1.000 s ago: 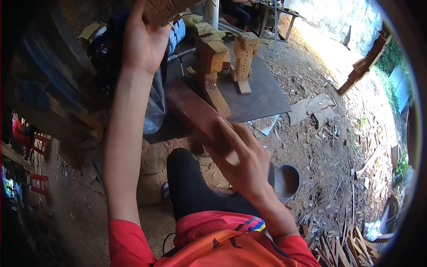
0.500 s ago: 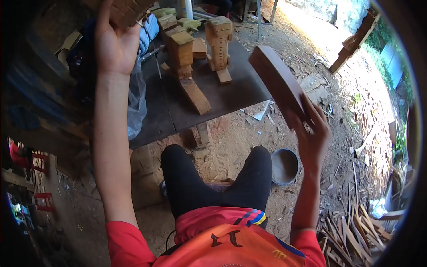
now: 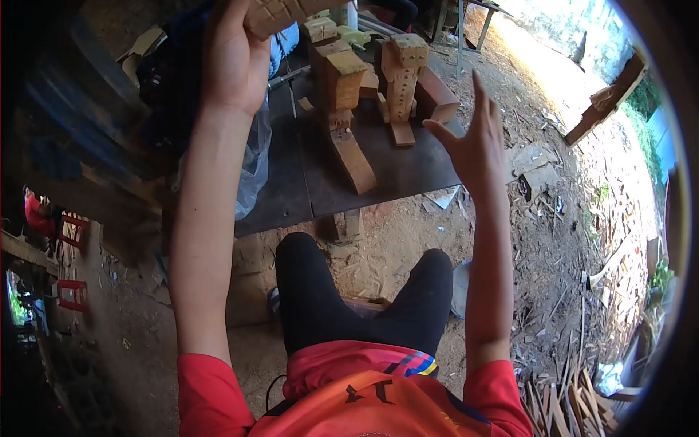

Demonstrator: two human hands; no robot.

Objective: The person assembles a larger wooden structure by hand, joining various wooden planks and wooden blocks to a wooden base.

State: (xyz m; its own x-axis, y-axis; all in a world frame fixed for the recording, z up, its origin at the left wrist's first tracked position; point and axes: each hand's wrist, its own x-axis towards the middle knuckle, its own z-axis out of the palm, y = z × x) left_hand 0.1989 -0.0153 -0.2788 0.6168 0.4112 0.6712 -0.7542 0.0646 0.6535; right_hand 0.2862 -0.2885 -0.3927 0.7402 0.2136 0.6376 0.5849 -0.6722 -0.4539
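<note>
My left hand [image 3: 239,69] is raised at the top edge of the view, its fingers closed on a wooden block with grooves [image 3: 282,13], partly cut off by the frame. My right hand [image 3: 477,138] is empty, thumb and fingers spread, just off the right edge of the dark table [image 3: 273,207]. Close to its thumb, a smooth brown wooden block [image 3: 439,100] rests on the table's right side. Left of that block stands a wooden piece with a row of holes [image 3: 401,84]. Another upright wooden piece [image 3: 342,80] has a flat wooden strip [image 3: 353,162] in front of it.
A clear plastic bag [image 3: 253,171] hangs at the table's left edge. My knees are below the near edge, with a round bucket [image 3: 460,288] beside the right one. Wood offcuts [image 3: 571,404] are heaped at lower right. A wooden post [image 3: 608,98] stands at upper right.
My right hand has let go of the brown wooden block, which now lies on the table's right side. My left hand still holds the grooved block. The view has shifted slightly.
</note>
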